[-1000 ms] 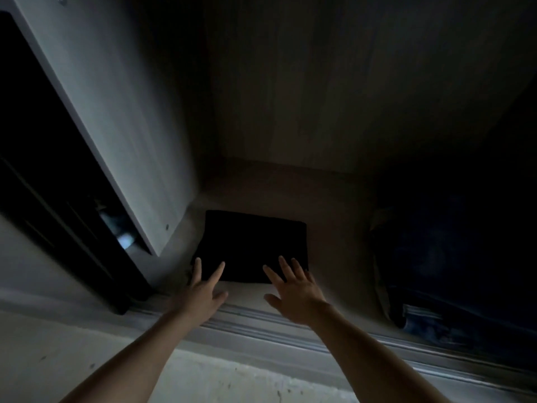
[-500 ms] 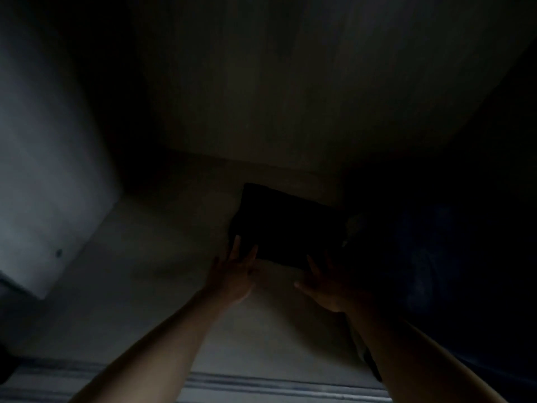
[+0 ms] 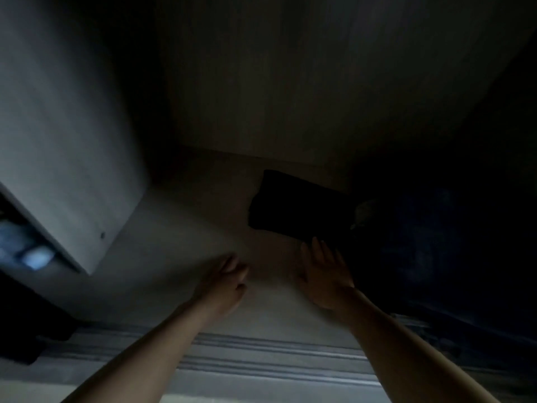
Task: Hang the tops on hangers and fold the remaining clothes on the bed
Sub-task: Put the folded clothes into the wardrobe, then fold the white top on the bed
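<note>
A folded black garment (image 3: 299,206) lies flat on the floor of a dim wardrobe, pushed toward the back right. My right hand (image 3: 325,274) is stretched out with straight fingers, its fingertips at the garment's near edge. My left hand (image 3: 228,282) hovers over the bare wardrobe floor to the left of it, apart from the garment, fingers loosely curled and blurred, holding nothing.
A dark blue pile of denim-like clothes (image 3: 430,245) fills the right side of the wardrobe, against the black garment. A pale side panel (image 3: 66,158) stands at the left. Sliding-door rails (image 3: 261,356) run along the near edge. The back wall (image 3: 290,82) is plain wood.
The black garment has slid from the left front of the wardrobe floor to the back right, against the blue pile. My left hand has drawn back off it; my right still reaches its edge.
</note>
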`<state>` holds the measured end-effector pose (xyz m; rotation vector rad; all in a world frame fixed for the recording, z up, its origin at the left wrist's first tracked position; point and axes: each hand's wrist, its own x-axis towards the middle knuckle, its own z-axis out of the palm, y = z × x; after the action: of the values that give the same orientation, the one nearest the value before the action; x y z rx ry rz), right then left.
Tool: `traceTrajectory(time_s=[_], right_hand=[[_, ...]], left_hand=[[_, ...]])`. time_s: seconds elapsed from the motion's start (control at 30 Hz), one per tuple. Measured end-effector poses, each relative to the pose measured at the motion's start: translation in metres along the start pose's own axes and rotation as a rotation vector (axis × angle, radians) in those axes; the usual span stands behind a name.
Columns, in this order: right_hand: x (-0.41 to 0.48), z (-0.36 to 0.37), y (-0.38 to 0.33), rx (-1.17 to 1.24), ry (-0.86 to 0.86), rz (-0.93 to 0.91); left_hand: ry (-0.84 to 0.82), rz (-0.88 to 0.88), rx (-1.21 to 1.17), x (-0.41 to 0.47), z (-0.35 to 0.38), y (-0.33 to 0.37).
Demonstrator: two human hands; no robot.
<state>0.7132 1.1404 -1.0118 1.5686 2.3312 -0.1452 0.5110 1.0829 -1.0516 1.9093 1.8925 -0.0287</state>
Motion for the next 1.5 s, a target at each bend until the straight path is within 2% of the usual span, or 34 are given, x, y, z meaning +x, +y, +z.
traceTrajectory(time_s=[0.17,0.37,0.5,0.7,0.83,0.9,1.0,1.13,1.37,1.5], right_hand=[[-0.049,-0.017,-0.011,-0.105,0.050,-0.144],[-0.079,-0.060,-0.011,-0.172,0.176,-0.161],[-0.098,-0.095,-0.020,-0.247,0.147,-0.221],[-0.180,-0.177,-0.040,-0.123,0.055,-0.330],[-0.264,-0.241,-0.029,-0.173,-0.163,-0.323],[-0.300,-0.265,-0.018,-0.139,-0.079,-0.332],[-0.354,-0.313,-0.001,-0.140,0.023,-0.225],[-0.429,-0.369,0.028,-0.066,0.084,-0.152],[-0.624,-0.425,0.068,0.171,0.189,0.271],[-0.725,-0.427,0.075,0.338,0.193,0.514]], left_hand=[[0.080,-0.056,-0.014,-0.054,-0.024,-0.011],[0.186,-0.037,0.001,-0.103,-0.084,-0.008],[0.246,-0.032,-0.012,-0.136,-0.128,0.003],[0.166,-0.114,-0.097,-0.213,-0.197,0.043],[0.072,-0.075,-0.184,-0.287,-0.257,0.096],[0.065,-0.052,-0.278,-0.326,-0.277,0.124],[0.093,-0.024,-0.403,-0.371,-0.313,0.167],[0.006,0.088,-0.334,-0.400,-0.364,0.223],[-0.107,0.369,-0.161,-0.468,-0.430,0.336],[-0.146,0.484,-0.148,-0.524,-0.434,0.377]])
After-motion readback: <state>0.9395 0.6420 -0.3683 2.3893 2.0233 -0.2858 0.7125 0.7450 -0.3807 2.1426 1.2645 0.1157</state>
